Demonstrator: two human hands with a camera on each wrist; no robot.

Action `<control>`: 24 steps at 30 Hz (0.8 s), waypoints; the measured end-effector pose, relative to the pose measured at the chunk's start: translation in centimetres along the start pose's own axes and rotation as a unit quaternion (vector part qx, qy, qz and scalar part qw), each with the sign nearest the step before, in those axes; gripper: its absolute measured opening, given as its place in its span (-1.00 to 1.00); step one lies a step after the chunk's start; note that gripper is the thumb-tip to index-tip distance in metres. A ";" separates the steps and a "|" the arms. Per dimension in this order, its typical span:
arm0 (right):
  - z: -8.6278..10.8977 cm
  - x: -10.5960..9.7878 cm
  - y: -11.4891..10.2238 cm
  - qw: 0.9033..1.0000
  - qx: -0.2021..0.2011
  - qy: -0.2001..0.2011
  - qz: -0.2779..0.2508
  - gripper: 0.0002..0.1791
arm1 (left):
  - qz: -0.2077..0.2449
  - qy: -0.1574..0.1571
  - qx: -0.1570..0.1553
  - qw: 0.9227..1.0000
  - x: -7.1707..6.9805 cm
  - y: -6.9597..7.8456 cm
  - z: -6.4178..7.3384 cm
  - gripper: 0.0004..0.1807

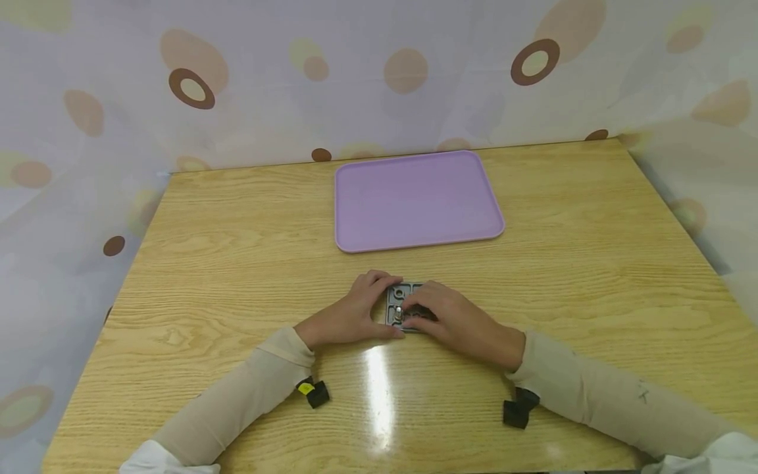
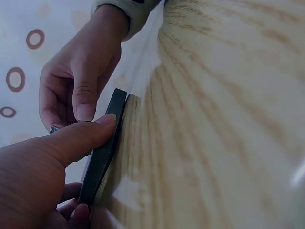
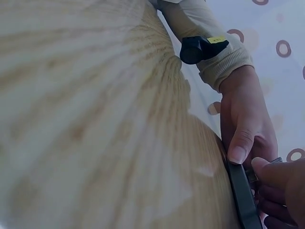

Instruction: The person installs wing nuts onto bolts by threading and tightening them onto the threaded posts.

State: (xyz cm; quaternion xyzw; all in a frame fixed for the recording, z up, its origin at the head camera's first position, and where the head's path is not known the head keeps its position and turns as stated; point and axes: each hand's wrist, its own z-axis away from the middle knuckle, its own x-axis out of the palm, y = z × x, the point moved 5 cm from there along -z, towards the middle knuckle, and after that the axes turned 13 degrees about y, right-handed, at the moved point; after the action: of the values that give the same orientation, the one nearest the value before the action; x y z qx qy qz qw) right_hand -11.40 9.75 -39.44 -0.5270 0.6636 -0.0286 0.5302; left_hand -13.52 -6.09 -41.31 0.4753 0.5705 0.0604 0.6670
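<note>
A small grey plate [image 1: 399, 293] with raised ribs and ring-shaped recesses lies on the table, its dark side edge [image 2: 102, 157] showing in the left wrist view. My left hand [image 1: 355, 315] holds the plate from the left, thumb on the near edge and fingers at the far edge. Over the plate, my right hand [image 1: 458, 321] pinches a small silver metal piece [image 1: 399, 314] between thumb and fingers. In the right wrist view the piece's ridged end [image 3: 276, 160] peeks out above the fingers. Its lower end and the plate's right part are hidden by the right hand.
A purple tray [image 1: 417, 201] lies behind the hands, near the back edge of the wooden table [image 1: 249, 250]. Patterned cloth [image 1: 355, 79] hangs behind the table and along its sides. Black wrist mounts [image 1: 318, 395] hang at both sleeves.
</note>
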 end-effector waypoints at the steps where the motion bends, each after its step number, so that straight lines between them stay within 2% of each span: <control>1: 0.0 0.1 0.0 1.000 0.002 -0.002 0.005 -0.75 | 0.000 -0.002 -0.002 1.000 0.0 0.0 0.0 -0.03; 8: 0.0 0.2 -0.2 1.000 -0.020 -0.009 0.010 -0.64 | -0.006 -0.010 -0.004 1.000 0.1 -0.2 0.0 -0.03; 13: -0.2 0.3 -0.3 1.000 -0.028 -0.006 0.008 -0.65 | -0.005 -0.007 -0.001 1.000 0.1 -0.2 0.0 -0.02; 21: -0.4 0.0 -0.1 1.000 0.008 0.003 0.019 -0.75 | -0.006 -0.004 -0.002 1.000 0.3 -0.4 0.0 -0.02; 24: -0.3 -0.3 -0.1 1.000 0.008 0.007 0.027 -0.83 | -0.006 -0.001 -0.003 1.000 0.3 -0.5 0.0 -0.02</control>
State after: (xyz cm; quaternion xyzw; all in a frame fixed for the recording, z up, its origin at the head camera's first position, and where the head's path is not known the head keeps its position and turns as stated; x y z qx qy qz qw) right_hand -11.58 9.76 -39.10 -0.5043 0.6808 -0.0232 0.5307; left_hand -13.67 -6.17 -41.82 0.4698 0.5725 0.0572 0.6695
